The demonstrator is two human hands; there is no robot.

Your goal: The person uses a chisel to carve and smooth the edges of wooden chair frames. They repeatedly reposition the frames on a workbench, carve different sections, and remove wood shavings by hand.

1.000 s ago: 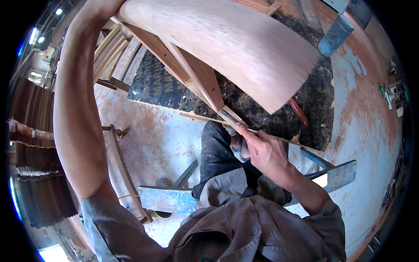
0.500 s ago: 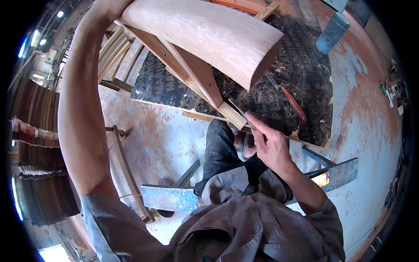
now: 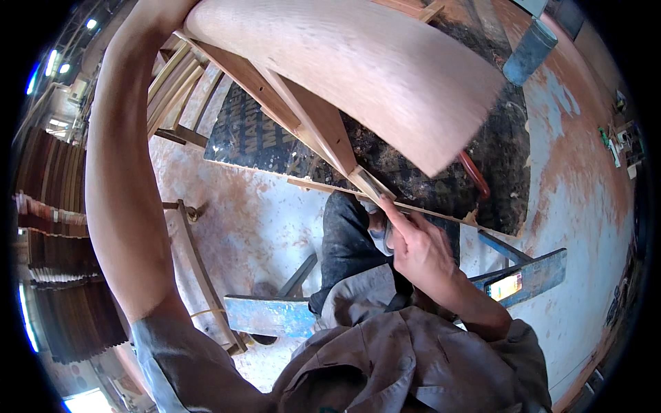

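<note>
- Apparently, the right hand [image 3: 421, 249] is closed around a narrow grey metal-bladed tool [image 3: 369, 184], forefinger extended, probably for guiding it.
- Just beyond this grip, its tip overlaps the angled brown wooden frame [image 3: 325, 126].
- The left hand is outside view; its grip I cannot tell.

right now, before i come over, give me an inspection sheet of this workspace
surface: black board, dusty and flecked, edge chipped
job's things: curved wood panel over a wooden frame in this view; metal blade at the frame's near end
clutter: red-handled tool partly hidden by the panel; bluish can toward the far right
grippers: bare hands; right hand holds the blade, index finger along it; left hand out of view, only the left forearm shows
cables: nothing seen
surroundings: blue bench with a lit phone on its right part; stained floor; brown strips stacked at left
</note>
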